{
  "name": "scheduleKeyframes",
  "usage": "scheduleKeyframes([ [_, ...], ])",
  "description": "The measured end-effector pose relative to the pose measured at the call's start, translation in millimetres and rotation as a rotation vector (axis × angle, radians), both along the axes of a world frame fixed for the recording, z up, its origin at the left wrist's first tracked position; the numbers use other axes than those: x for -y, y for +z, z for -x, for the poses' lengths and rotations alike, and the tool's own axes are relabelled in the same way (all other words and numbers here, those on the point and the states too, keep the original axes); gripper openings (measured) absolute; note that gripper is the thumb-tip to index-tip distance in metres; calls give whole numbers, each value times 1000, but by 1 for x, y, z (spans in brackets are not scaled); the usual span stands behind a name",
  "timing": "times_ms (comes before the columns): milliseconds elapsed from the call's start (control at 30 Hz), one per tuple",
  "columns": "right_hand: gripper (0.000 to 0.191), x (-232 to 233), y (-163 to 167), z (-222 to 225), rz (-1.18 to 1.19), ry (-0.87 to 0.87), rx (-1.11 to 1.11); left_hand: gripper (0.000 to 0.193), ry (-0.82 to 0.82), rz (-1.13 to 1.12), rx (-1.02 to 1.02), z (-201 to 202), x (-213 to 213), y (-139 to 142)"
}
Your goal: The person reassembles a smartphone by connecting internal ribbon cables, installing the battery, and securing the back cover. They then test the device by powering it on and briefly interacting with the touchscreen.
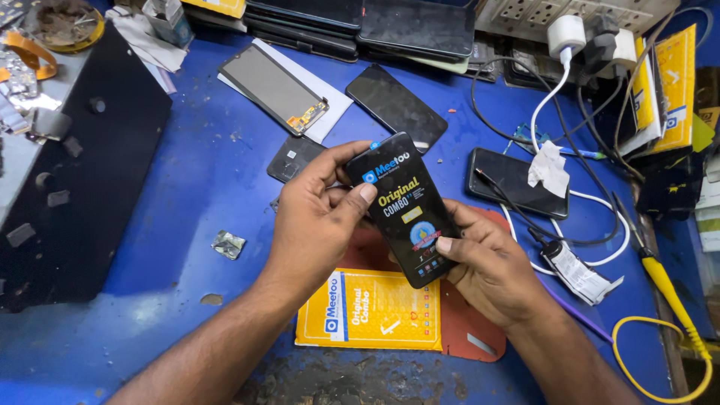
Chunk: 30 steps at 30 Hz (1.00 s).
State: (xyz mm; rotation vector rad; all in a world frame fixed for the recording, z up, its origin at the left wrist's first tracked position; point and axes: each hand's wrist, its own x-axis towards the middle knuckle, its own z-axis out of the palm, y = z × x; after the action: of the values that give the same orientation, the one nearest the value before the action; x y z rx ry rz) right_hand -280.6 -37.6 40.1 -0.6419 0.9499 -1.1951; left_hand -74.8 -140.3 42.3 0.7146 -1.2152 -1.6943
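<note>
Both my hands hold a black phone display panel point(405, 214) with a printed protective film, tilted above the blue bench. My left hand point(315, 217) grips its upper left edge, thumb on the face. My right hand point(487, 266) grips its lower right corner. Below it lies a yellow flat box point(371, 311) on a reddish mat point(469, 330).
On the blue bench point(187, 225) lie a bare display with a flex cable point(274, 88), a dark glass panel point(395, 107), and a phone on a cable point(517, 181). A power strip point(570, 22) sits at the back, a black block point(82, 187) at left, a yellow-handled tool point(667, 289) at right.
</note>
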Motion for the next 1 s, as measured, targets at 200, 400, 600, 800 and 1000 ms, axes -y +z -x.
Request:
scheduleKeyframes([
  [200,51,-1,1,1,12,17,-12,41,7,18,-33,-1,-1,-4],
  [400,50,-9,-5,-14,199,-107,-521,64,35,8,-66,6,-10,-3],
  [600,43,-24,-9,-37,330,-93,-1028,99,-37,-108,-151,19,-29,-8],
  [800,57,-34,11,-24,359,-87,-788,82,4,-169,-425,15,-22,-12],
  [1000,52,-59,13,-34,360,-209,-854,78,-18,-234,-490,15,-26,-12],
])
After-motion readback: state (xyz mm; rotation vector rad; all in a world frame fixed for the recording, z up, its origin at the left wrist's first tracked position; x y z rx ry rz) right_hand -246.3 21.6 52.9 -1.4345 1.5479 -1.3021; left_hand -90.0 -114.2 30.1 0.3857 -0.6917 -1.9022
